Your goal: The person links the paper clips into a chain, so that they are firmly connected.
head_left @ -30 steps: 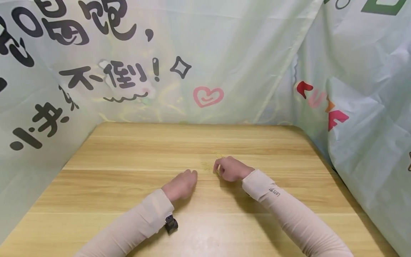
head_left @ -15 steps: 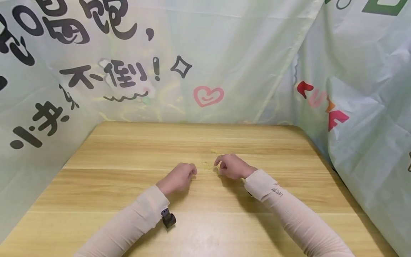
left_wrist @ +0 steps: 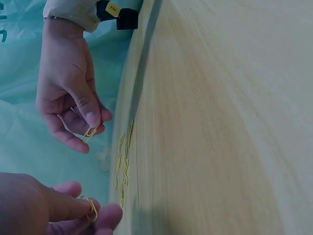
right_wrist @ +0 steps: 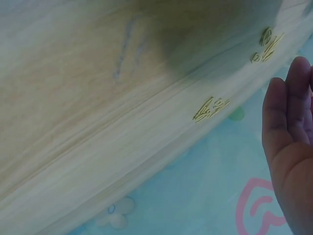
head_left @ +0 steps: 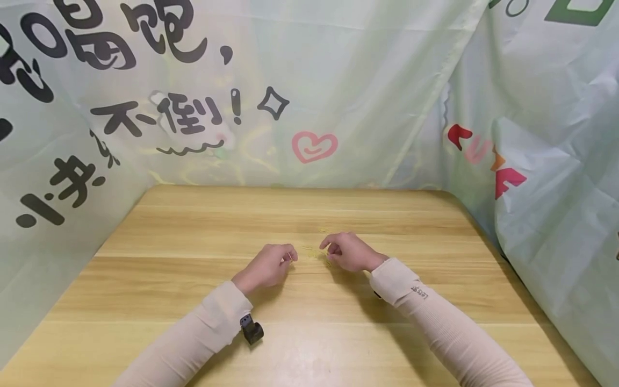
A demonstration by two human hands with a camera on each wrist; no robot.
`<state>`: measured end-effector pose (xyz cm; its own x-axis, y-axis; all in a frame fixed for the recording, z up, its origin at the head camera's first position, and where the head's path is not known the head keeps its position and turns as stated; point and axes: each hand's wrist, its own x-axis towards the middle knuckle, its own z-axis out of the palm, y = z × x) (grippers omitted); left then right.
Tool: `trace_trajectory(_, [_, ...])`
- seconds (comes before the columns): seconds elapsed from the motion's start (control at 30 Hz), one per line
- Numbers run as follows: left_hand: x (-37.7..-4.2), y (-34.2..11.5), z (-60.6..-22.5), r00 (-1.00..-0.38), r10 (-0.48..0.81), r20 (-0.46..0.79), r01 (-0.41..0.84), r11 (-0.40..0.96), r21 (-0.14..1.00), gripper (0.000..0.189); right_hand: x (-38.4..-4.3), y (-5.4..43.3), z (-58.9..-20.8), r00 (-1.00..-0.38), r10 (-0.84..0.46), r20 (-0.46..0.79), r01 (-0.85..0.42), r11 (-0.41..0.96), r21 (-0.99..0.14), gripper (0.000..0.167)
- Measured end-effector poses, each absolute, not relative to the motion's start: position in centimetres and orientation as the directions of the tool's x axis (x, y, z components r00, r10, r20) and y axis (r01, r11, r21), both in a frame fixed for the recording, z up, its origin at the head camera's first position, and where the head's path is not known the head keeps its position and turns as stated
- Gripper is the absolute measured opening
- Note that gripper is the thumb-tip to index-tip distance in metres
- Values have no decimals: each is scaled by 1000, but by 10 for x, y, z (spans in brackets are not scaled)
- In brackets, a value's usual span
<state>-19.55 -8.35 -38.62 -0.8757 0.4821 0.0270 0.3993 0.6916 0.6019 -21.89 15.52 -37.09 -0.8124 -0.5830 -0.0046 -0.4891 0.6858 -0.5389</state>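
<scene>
My left hand point(head_left: 267, 264) is above the wooden table, left of the loose clips. In the left wrist view its thumb and fingers pinch a gold paper clip point(left_wrist: 92, 211). To the right of the clips is my right hand point(head_left: 352, 252), with a second gold paper clip point(left_wrist: 89, 132) pinched at its fingertips. The hands are apart, facing each other. Between and beyond them lie several loose gold paper clips point(head_left: 311, 250) on the tabletop. Two loose groups of paper clips point(right_wrist: 210, 108) show in the right wrist view, where the held clip is out of sight.
The wood-grain table point(head_left: 184, 301) reaches back to a pale printed curtain point(head_left: 367, 97), which hangs behind it and along both sides. A black wrist camera point(head_left: 252, 330) hangs below the left sleeve.
My left hand has drawn slightly to the left and turned, bringing its pinched fingers into sight. The right hand has lifted a little and shifted slightly right.
</scene>
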Motion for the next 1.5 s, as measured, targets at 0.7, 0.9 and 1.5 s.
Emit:
trace_trajectory(0.7, [-196,-82,-385,-869,495,27,374,620,690,26,-216,153,-369,-789,-608,92,-515,571,-640,26])
trace_trajectory(0.9, [-196,-81,-383,-851,524,44,396,585,708,24,-214,151,-369,-806,-580,122,-505,564,-654,24])
trace_trajectory(1.5, [-193,-82,-378,-856,512,78,392,543,743,17,-207,140,-368,-818,-560,134,-444,465,-766,9])
